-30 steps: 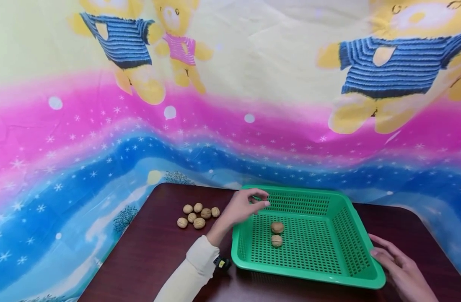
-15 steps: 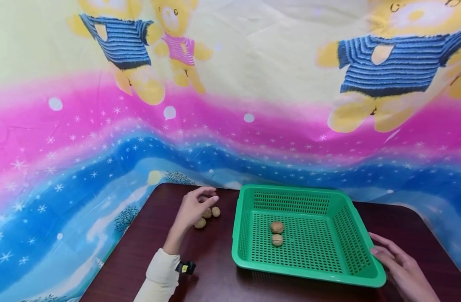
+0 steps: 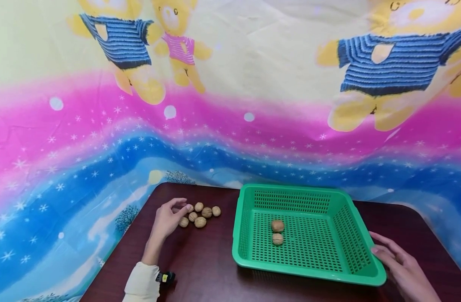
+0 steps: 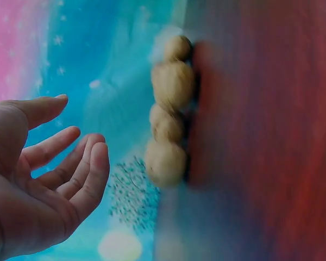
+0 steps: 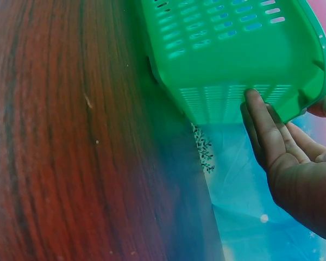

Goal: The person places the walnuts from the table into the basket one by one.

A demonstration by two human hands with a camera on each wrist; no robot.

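Observation:
My left hand [image 3: 168, 220] is at the left edge of a loose group of walnuts [image 3: 200, 222], thumb and index finger partly over the nearest ones. In the left wrist view its fingers [image 4: 91, 182] are loosely bent and apart, with nothing between them, beside several blurred walnuts [image 4: 174, 84]. A green plastic basket [image 3: 309, 277] with slotted walls stands to the right; two walnuts [image 3: 277, 226] lie on its floor. My right hand [image 3: 404, 266] holds the basket's right side, thumb at the rim. The right wrist view shows its fingers [image 5: 266, 128] against the basket's outer wall.
The dark wooden table [image 3: 204, 268] has rounded far corners. Right behind it hangs a printed cloth [image 3: 230, 126] with teddy bears and snowflakes. A black band with a yellow mark [image 3: 165, 277] is on my left wrist below the pale sleeve [image 3: 141, 285].
My left hand has moved left from above the basket's left rim, over the walnuts, to their left side, uncovering most of them. The right hand and the basket have stayed in place.

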